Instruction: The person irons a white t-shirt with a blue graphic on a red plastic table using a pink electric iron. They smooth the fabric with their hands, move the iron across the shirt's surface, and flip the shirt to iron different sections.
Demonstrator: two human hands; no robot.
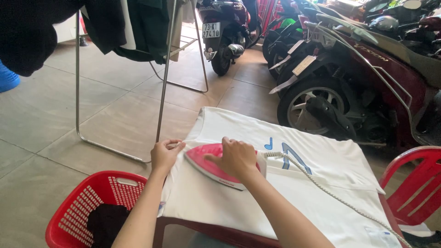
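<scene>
A white T-shirt (294, 193) with a blue print lies spread flat over a board in front of me. My right hand (235, 158) grips the handle of a pink and white iron (209, 169) that rests on the shirt near its left edge. The iron's white braided cord (321, 188) trails right across the cloth. My left hand (165, 154) pinches the shirt's edge just left of the iron's tip, holding the fabric taut.
A red plastic laundry basket (82, 206) with dark clothes stands at lower left. A red plastic chair (413, 183) is at right. Parked motorbikes (349, 78) line the far right. A metal clothes rack (161, 69) with hanging garments stands on the tiled floor behind.
</scene>
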